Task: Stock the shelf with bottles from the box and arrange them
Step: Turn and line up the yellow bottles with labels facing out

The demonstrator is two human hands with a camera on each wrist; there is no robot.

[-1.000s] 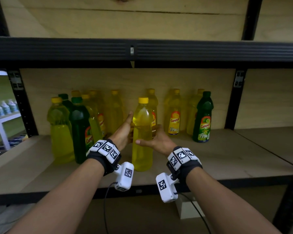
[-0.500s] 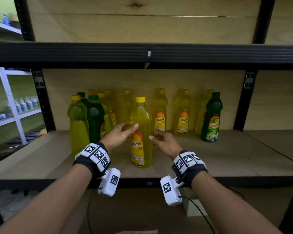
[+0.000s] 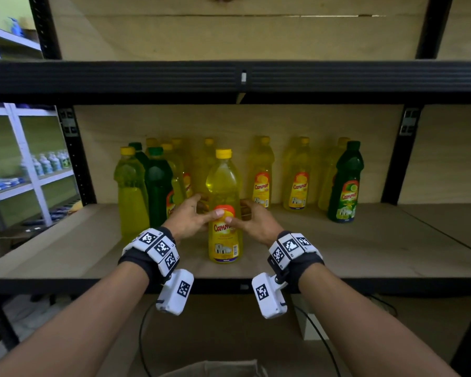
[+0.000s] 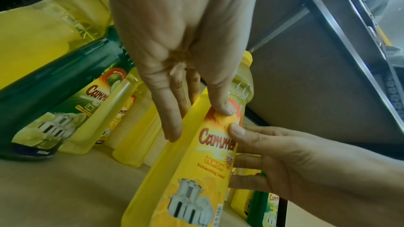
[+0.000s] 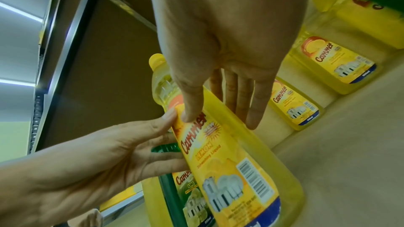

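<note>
Hands: left hand (image 3: 188, 217) and right hand (image 3: 253, 220) pinch the yellow bottle (image 3: 225, 213) upright on the shelf (image 3: 365, 254)
Risk: turning too hard may topple it against the green bottle (image 3: 158, 186)

A wooden shelf board (image 3: 337, 251) on a black metal frame is seen across the middle of the head view. One yellow bottle (image 3: 224, 210) is stood upright near the front edge at centre, label facing out. At centre left, a yellow bottle (image 3: 131, 191) and a dark green bottle (image 3: 158, 186) are set side by side, with more yellow and green bottles packed close behind them. Along the back board, two labelled yellow bottles (image 3: 261, 172) (image 3: 299, 175) are spaced apart. At centre right, a green bottle (image 3: 346, 183) is placed just in front of another yellow one (image 3: 329, 172). A second board (image 3: 452, 221) adjoins at the right of the frame.
</note>
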